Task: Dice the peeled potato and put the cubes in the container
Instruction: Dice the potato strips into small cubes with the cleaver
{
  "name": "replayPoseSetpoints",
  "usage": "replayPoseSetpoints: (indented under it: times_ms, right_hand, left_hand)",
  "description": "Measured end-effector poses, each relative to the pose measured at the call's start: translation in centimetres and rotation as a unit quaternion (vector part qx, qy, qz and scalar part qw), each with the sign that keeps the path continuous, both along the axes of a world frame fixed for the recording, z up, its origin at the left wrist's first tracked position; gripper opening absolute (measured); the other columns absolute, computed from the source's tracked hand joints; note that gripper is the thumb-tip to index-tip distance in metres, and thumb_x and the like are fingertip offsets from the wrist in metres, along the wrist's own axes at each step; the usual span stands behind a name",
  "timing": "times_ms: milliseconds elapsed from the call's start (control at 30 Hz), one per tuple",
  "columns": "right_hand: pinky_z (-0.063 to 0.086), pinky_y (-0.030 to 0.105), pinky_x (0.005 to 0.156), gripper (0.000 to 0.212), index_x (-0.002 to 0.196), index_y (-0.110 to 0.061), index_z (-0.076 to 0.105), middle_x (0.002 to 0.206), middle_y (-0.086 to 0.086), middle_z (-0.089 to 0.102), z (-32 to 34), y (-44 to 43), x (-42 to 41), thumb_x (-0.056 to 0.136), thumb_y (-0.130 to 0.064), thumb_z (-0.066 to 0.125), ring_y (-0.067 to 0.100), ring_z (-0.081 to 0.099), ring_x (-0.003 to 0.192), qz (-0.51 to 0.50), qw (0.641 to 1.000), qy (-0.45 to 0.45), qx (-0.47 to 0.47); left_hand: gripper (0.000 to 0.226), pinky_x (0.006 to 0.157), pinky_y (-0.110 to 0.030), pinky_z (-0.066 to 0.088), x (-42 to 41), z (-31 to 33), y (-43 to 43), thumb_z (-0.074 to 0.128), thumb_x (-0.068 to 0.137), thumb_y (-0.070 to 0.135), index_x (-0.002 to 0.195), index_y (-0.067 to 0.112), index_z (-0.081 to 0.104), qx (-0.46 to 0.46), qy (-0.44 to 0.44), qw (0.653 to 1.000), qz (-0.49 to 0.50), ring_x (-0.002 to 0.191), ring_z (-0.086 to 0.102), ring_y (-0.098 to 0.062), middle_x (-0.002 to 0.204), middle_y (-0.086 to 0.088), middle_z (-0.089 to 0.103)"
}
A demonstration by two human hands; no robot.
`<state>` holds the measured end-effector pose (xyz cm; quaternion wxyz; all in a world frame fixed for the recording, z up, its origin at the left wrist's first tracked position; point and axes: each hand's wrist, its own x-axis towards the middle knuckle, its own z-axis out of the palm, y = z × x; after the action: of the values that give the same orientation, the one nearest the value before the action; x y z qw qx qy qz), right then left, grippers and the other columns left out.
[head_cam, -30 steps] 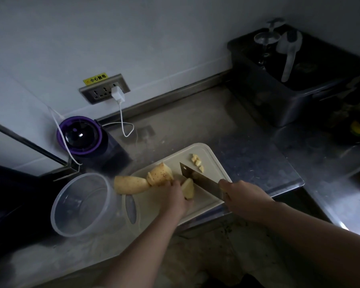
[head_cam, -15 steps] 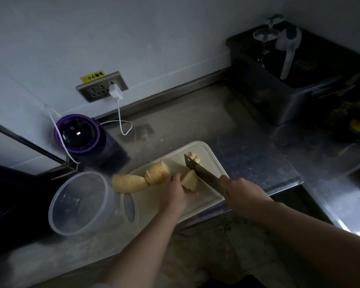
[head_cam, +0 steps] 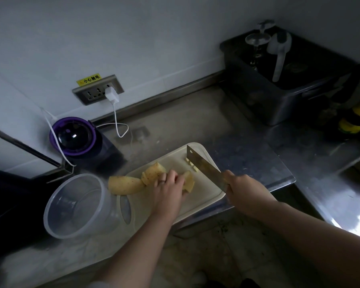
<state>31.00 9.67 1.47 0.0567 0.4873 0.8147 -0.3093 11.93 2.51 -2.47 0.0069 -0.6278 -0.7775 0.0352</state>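
On the cream cutting board (head_cam: 206,196) lie several peeled potato pieces. My left hand (head_cam: 168,187) holds down a potato slab (head_cam: 189,181) at the board's middle. Left of it sit a sliced chunk (head_cam: 153,172) and a long potato piece (head_cam: 125,185) that overhangs the board's left end. My right hand (head_cam: 241,188) grips the handle of a cleaver (head_cam: 204,166), whose blade stands just right of the slab, next to a few small cubes (head_cam: 190,163) partly hidden behind it. A clear plastic container (head_cam: 79,204) stands left of the board.
A purple-rimmed appliance (head_cam: 75,137) with a white cable (head_cam: 117,125) to a wall socket (head_cam: 98,89) stands behind the container. A dark tub (head_cam: 289,96) with utensils fills the back right. The steel counter's front edge (head_cam: 283,181) runs just below the board.
The cleaver moved right and back, away from the slab toward the small cubes. My left hand shifted its hold over the slab. The view tilted slightly.
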Motion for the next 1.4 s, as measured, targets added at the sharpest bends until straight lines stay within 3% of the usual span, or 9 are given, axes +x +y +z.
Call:
replayPoseSetpoints:
  times_ms: [133,333,567,733,967,1100,1267,1400]
  right_hand:
    - [0.049,0.019,0.058,0.036,0.138,-0.022,0.039,0.081,-0.006,0.054,-0.2,0.0,0.2,0.103,-0.014,0.041,0.009,0.061,0.072,0.006,1.000,0.000,0.000]
    - [0.035,0.015,0.049,0.031,0.134,-0.021,0.041,0.075,-0.006,0.050,-0.5,0.2,0.6,0.104,-0.017,0.038,0.005,0.054,0.063,0.008,1.000,-0.001,0.002]
    - [0.055,0.030,0.065,0.024,0.126,-0.021,0.044,0.081,-0.001,0.058,-0.5,0.8,1.1,0.103,-0.018,0.039,0.013,0.061,0.070,0.010,1.000,-0.005,0.003]
    - [0.055,0.034,0.066,0.022,0.123,-0.021,0.045,0.078,-0.001,0.056,-0.6,1.1,1.6,0.101,-0.019,0.041,0.016,0.062,0.071,0.019,1.000,-0.010,0.015]
    - [0.046,0.023,0.057,0.023,0.125,-0.025,0.044,0.075,-0.006,0.052,-0.2,1.4,2.0,0.103,-0.018,0.039,0.009,0.055,0.064,0.042,0.999,-0.013,0.031]
    - [0.047,0.025,0.059,0.022,0.123,-0.023,0.045,0.080,-0.004,0.055,0.2,1.7,2.4,0.103,-0.018,0.039,0.011,0.056,0.068,0.056,0.997,-0.021,0.048]
    - [0.033,0.017,0.052,0.022,0.124,-0.021,0.045,0.078,-0.006,0.052,0.3,1.8,2.6,0.103,-0.017,0.038,0.007,0.051,0.063,0.065,0.997,-0.012,0.040]
    - [0.041,0.019,0.055,0.026,0.128,-0.021,0.044,0.084,-0.003,0.057,0.5,1.8,2.8,0.103,-0.017,0.037,0.010,0.056,0.069,0.076,0.996,-0.016,0.038]
  left_hand:
    - [0.037,0.093,-0.031,0.032,0.1,0.0,0.6,0.053,0.093,0.041,0.126,0.026,0.047,-0.006,0.011,1.000,0.001,0.116,0.040,-0.018,0.125,0.002,0.042]
    - [0.035,0.090,-0.031,0.032,0.8,0.4,1.8,0.055,0.092,0.039,0.123,0.025,0.048,-0.005,0.024,1.000,0.006,0.116,0.041,-0.020,0.125,0.000,0.044]
    - [0.040,0.090,-0.030,0.034,1.2,0.2,3.0,0.057,0.091,0.039,0.128,0.026,0.047,-0.009,0.024,1.000,0.000,0.118,0.041,-0.020,0.129,-0.001,0.044]
    - [0.039,0.093,-0.031,0.035,1.5,0.1,3.4,0.054,0.092,0.040,0.128,0.025,0.048,-0.011,0.023,1.000,-0.003,0.119,0.040,-0.021,0.130,-0.001,0.043]
    - [0.046,0.093,-0.032,0.034,1.5,-0.1,3.5,0.057,0.089,0.048,0.128,0.025,0.050,-0.012,0.041,0.999,-0.008,0.120,0.040,-0.020,0.132,-0.001,0.042]
    - [0.043,0.094,-0.033,0.034,1.3,-0.1,4.0,0.056,0.090,0.044,0.128,0.025,0.051,-0.015,0.054,0.998,-0.017,0.122,0.039,-0.022,0.133,-0.001,0.042]
    - [0.034,0.093,-0.034,0.033,1.5,-0.3,4.7,0.053,0.093,0.034,0.126,0.024,0.052,-0.022,0.066,0.997,-0.038,0.122,0.039,-0.023,0.132,-0.001,0.045]
    - [0.029,0.092,-0.033,0.034,1.4,-0.4,4.5,0.051,0.094,0.032,0.122,0.025,0.055,-0.004,0.051,0.998,-0.031,0.119,0.041,-0.022,0.129,0.001,0.048]
